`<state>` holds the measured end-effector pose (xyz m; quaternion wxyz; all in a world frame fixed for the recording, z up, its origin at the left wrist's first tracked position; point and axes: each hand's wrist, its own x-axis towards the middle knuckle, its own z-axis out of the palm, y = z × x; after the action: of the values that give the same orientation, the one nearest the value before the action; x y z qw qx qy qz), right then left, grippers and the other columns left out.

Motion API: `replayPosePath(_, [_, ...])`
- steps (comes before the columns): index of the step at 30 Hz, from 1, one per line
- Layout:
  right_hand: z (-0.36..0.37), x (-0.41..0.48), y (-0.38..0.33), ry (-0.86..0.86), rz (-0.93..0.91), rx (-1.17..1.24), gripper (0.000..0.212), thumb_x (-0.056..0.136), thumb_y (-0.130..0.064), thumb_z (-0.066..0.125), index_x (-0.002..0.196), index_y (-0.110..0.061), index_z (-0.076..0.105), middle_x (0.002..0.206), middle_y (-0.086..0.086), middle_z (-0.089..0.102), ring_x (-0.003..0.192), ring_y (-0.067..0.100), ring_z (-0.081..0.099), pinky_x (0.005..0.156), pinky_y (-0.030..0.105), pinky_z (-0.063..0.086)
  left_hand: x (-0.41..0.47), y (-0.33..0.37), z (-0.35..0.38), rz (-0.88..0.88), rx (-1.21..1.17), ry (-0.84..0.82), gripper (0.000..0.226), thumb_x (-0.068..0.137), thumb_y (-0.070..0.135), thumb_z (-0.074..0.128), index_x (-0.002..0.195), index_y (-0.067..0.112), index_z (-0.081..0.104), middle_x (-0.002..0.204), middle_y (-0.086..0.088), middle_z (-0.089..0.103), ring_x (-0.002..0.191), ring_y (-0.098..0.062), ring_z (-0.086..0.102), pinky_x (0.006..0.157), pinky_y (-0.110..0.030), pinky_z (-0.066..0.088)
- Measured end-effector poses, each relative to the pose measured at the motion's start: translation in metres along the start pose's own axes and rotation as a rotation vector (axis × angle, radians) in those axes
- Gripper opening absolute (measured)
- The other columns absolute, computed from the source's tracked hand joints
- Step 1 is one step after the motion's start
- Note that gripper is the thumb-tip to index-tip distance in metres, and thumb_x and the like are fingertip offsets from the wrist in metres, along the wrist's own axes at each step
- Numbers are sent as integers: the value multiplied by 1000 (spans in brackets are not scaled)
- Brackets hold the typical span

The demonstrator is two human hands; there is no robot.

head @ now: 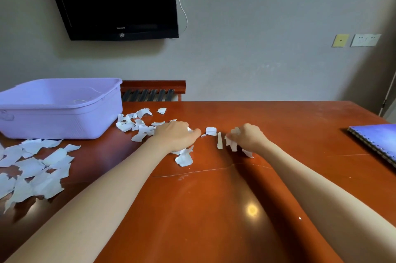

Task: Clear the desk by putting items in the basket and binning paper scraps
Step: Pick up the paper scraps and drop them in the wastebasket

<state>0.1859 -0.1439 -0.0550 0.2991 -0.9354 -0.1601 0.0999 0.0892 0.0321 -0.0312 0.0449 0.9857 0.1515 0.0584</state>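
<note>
Our left hand (175,134) rests on the desk (214,198), fingers curled over paper scraps (184,158). Our right hand (248,136) bunches more scraps in its curled fingers. Loose scraps lie between the hands, beside the purple basket (60,110) at far left, and heaped before it. A notebook (377,140) sits at the right edge.

desk (214,209): wood, gleaming glossy, showing fine scratches
basket (64,121): plastic, looking smooth, matt
paper scraps (30,167): paper, showing ragged torn edges
notebook (381,138): cover looking smooth
</note>
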Motion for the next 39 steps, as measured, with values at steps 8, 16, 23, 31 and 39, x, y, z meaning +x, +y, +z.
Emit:
replayPosePath(8, [-14,-26,-2,157,82,306,26,93,-24,47,81,-5,60,68,4,57,59,17,52,50,23,42,-21,7,18,39,178,-4,48,94,37,44,135,12,41,124,-7,58,107,-23,61,79,-28,48])
replayPosePath(16, [-32,-64,1,169,87,634,25,91,-14,49,67,-12,55,63,4,50,53,18,45,44,25,32,-33,26,-12,13,-247,110,46,96,20,46,140,9,36,127,-13,56,108,-26,60,78,-27,49])
replayPosePath(23, [-42,-100,5,205,216,963,19,91,-17,55,72,-13,56,65,2,48,56,14,46,41,20,35,-41,70,-29,-177,-993,40,32,93,22,48,121,8,49,99,-6,50,96,-20,45,77,-30,37])
replayPosePath(31, [-28,-145,7,342,305,1327,16,89,-20,56,74,-14,55,69,1,52,58,14,47,46,23,35,-66,136,-15,-258,-1308,-90,25,88,21,51,110,8,48,89,-5,51,93,-22,51,80,-32,42])
replayPosePath(39, [-59,-190,45,476,356,1447,15,91,-25,53,92,-10,54,72,1,54,58,11,50,37,14,35,-99,216,-18,-108,-1396,-205,29,89,17,49,116,8,45,81,-2,52,86,-23,56,74,-31,45])
